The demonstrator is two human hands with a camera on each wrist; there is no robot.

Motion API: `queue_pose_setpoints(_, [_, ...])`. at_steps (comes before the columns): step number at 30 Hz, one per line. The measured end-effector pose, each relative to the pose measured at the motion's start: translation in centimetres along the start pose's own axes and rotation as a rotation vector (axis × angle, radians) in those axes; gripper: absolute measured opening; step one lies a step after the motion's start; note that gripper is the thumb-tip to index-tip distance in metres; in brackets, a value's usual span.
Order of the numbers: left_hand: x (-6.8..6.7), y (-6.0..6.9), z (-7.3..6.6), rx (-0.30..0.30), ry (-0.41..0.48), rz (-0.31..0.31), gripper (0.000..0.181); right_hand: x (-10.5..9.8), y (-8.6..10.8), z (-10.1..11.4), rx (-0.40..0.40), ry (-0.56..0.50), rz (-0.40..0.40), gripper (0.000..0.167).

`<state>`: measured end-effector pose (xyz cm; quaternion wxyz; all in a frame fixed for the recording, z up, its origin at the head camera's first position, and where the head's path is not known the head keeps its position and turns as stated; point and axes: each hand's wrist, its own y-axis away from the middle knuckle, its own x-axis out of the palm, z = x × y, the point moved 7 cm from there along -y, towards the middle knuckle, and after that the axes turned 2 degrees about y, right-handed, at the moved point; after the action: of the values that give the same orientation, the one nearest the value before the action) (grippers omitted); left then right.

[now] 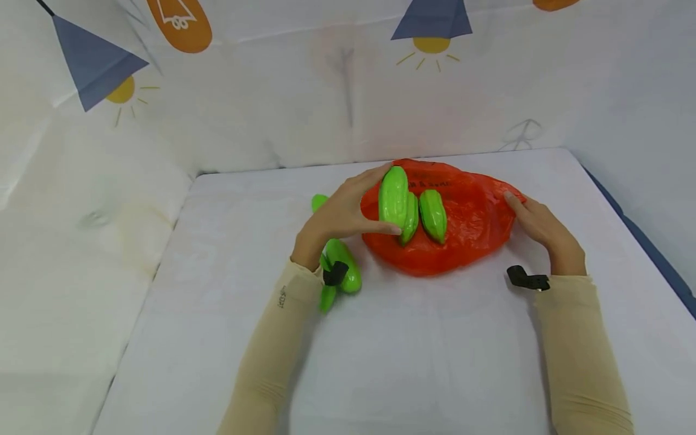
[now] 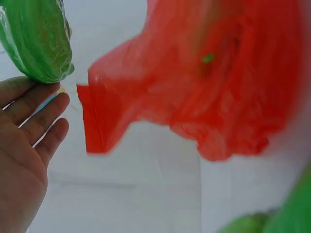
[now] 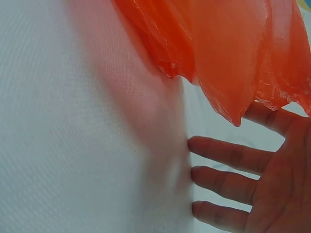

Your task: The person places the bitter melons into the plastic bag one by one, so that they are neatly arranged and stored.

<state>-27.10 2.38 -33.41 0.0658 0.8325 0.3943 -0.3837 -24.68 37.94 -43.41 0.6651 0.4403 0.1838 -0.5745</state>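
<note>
My left hand (image 1: 348, 205) holds a glossy green ridged oblong vegetable (image 1: 393, 196) between thumb and fingers, over the left part of a red plastic bag (image 1: 467, 223). In the left wrist view, the same vegetable (image 2: 41, 36) looks wrapped in clear film. Beside it, two more green vegetables (image 1: 433, 215) lie against the red bag; whether they are inside it or on top, I cannot tell. At the bag's right edge, my right hand (image 1: 544, 232) pinches the plastic between thumb and index finger. The other right fingers (image 3: 228, 153) extend below the bag.
More green vegetables (image 1: 345, 266) lie on the white table (image 1: 424, 362), partly hidden under my left wrist. A white printed sheet (image 1: 272, 103) rises behind the table and along its left side. Black wrist mounts (image 1: 527, 279) stick out from both sleeves.
</note>
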Motion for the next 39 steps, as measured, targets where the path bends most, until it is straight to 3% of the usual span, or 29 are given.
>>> queue_pose_setpoints(7, [1.5,-2.7,-1.7,0.064,0.07,0.009,0.109,0.1,-0.1,-0.4,0.011,-0.015,0.006,0.101])
queue_pose_setpoints(11, [2.3,-3.5,-2.2,0.043,0.062,0.017,0.111,0.0,-0.1,-0.4,0.016,-0.001,0.007,0.1])
queue_pose_setpoints(22, [3.7,-6.7,-3.1,-0.027,-0.067,0.069,0.111,0.2,-0.1,-0.2,0.02,-0.014,0.01,0.101])
queue_pose_setpoints(32, [7.2,-8.5,-2.5,-0.084,-0.117,0.145,0.11,0.1,-0.1,-0.4,0.041,-0.011,0.004,0.104])
queue_pose_setpoints(39, [9.9,-9.0,-1.1,-0.181,-0.118,0.213,0.112,0.1,0.0,-0.4,0.037,-0.014,0.01,0.103])
